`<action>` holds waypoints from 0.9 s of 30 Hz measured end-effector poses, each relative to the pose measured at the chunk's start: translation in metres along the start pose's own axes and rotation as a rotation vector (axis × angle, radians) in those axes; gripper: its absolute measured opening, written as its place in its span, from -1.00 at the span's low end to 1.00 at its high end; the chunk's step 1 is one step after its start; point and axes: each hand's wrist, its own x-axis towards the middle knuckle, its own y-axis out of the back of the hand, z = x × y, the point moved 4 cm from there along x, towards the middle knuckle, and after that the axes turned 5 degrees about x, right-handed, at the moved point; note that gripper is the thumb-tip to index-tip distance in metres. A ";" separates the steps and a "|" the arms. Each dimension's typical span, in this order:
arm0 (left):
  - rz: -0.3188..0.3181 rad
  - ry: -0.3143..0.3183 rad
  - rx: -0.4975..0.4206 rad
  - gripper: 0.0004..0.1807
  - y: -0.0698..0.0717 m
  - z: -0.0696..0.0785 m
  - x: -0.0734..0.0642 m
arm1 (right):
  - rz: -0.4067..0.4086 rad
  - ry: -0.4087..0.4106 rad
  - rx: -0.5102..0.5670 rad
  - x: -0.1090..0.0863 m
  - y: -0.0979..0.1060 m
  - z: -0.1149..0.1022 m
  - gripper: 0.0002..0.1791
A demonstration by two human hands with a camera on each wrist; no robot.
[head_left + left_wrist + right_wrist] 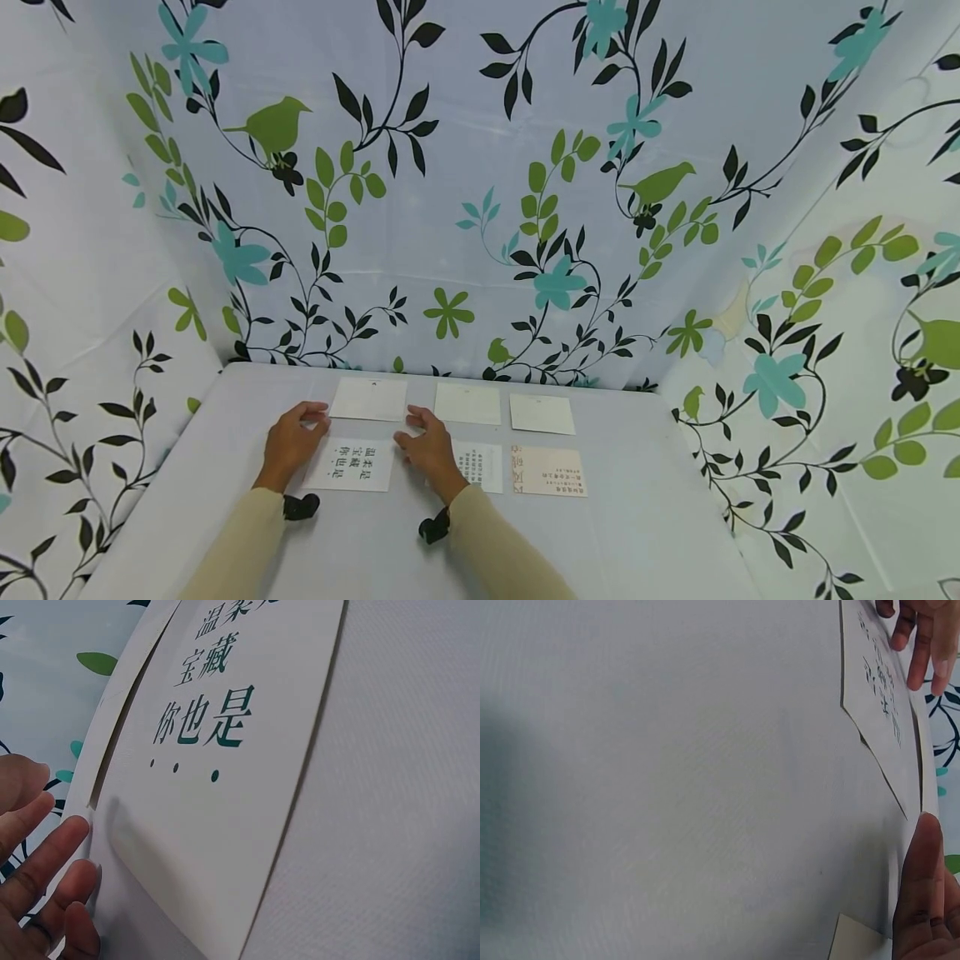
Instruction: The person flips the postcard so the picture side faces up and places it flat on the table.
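Both hands are bracketing the upper left card [367,400]: the left hand [292,443] just beside its left edge, the right hand [431,454] by its right edge. Whether a fingertip actually touches paper, I can't tell from here. The left fingers are loosely bent and apart, with nothing pinched; over on the right, thumb and forefinger stand parted, clamped on nothing.

The card lies flat on the pale table [637,500], in line with the upper middle card [468,404] and the upper right card [542,414]. A hand at either end looks to me like a stance for squaring it evenly, leaving its face uncovered.

Just below, the printed lower left card [348,465] sits between the wrists, its lettering in plain sight, and the hands have to reach around it. The right hand and wrist cover part of the lower middle card [483,467], while the lower right card [549,472] lies well out of the way. Patterned cloth [480,167] hangs behind the table.
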 end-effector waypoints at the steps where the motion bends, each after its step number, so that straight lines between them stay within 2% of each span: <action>1: -0.005 0.003 -0.001 -0.55 0.000 0.000 0.000 | -0.003 -0.003 -0.003 0.001 0.000 0.000 -0.34; 9: -0.033 0.027 -0.027 -0.49 -0.001 0.005 0.006 | -0.039 0.015 -0.043 0.007 0.001 -0.004 -0.30; 27: -0.070 0.008 -0.053 -0.47 -0.011 0.007 0.014 | -0.094 0.006 -0.055 0.007 -0.005 -0.008 -0.26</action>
